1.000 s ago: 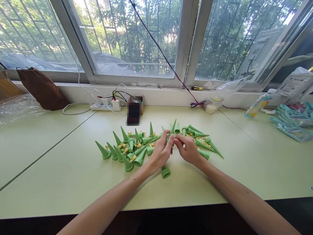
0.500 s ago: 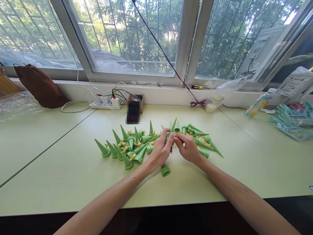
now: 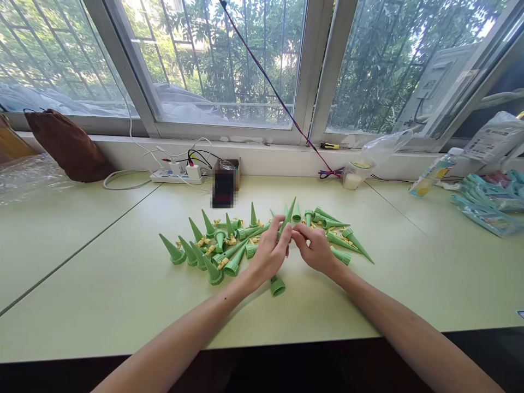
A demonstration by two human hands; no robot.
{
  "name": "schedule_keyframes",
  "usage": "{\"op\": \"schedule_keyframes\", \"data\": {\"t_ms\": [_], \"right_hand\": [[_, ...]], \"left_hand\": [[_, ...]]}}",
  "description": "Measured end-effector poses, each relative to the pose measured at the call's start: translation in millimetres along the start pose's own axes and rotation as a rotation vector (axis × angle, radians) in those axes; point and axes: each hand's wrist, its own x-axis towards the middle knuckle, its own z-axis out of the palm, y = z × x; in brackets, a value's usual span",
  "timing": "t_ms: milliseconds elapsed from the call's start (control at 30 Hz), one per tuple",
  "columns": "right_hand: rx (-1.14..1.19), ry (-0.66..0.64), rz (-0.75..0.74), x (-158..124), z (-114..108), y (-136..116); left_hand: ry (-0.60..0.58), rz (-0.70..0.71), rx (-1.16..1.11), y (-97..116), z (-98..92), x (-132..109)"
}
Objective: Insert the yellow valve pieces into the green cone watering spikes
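My left hand (image 3: 270, 248) is wrapped round a green plastic watering spike (image 3: 290, 212), whose pointed tip rises above the fingers. Against its side, my right hand (image 3: 315, 246) pinches at something too small or hidden to make out; the fingertips of both hands meet. Around them lie several more green spikes, some upright on their caps like the one at the far left (image 3: 174, 252), others on their sides. Small yellow valve pieces (image 3: 223, 263) are scattered among them. Just below my left hand, a green spike (image 3: 278, 286) lies with its cap end toward me.
Along the sill sit a brown pouch (image 3: 67, 144), a power strip (image 3: 174, 175) with cables, and a small box (image 3: 233, 169) behind a blurred dark object (image 3: 223, 188). To the right are a plastic bag (image 3: 360, 169), a bottle (image 3: 434, 172) and blue packets (image 3: 491, 196).
Hardly anything differs. Both hands keep the same place and hold, with only a slight shift of the fingertips at the spike.
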Motion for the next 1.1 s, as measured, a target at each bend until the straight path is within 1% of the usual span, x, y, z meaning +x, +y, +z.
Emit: {"op": "schedule_keyframes", "data": {"t_ms": [200,367,567,667,800,900,1000,1100], "right_hand": [[0.03,-0.01,-0.011,-0.2,-0.5,-1.8],[0.045,-0.019,0.017,-1.9,-0.6,-0.9],[0.079,-0.005,0.082,-3.4,0.3,3.8],[0.086,0.017,0.093,-2.7,0.3,2.9],[0.081,0.033,0.074,-1.5,0.0,0.3],[0.067,0.032,0.076,-1.1,0.1,-0.2],[0.035,0.029,0.086,-0.9,0.3,-0.2],[0.022,0.024,0.083,-0.5,0.6,-0.9]], "left_hand": [[-0.011,0.005,0.039,-0.6,0.1,-1.0],[-0.024,0.02,0.097,-2.8,0.4,-2.9],[0.002,0.096,0.191,-6.2,0.7,-5.8],[-0.016,0.094,0.234,-8.7,1.3,-6.9],[-0.074,0.073,0.274,-10.4,1.9,-7.8],[-0.093,0.084,0.272,-9.3,2.3,-7.8],[-0.064,0.094,0.243,-6.7,2.8,-6.4],[-0.051,0.068,0.174,-4.2,3.0,-3.8]]}}
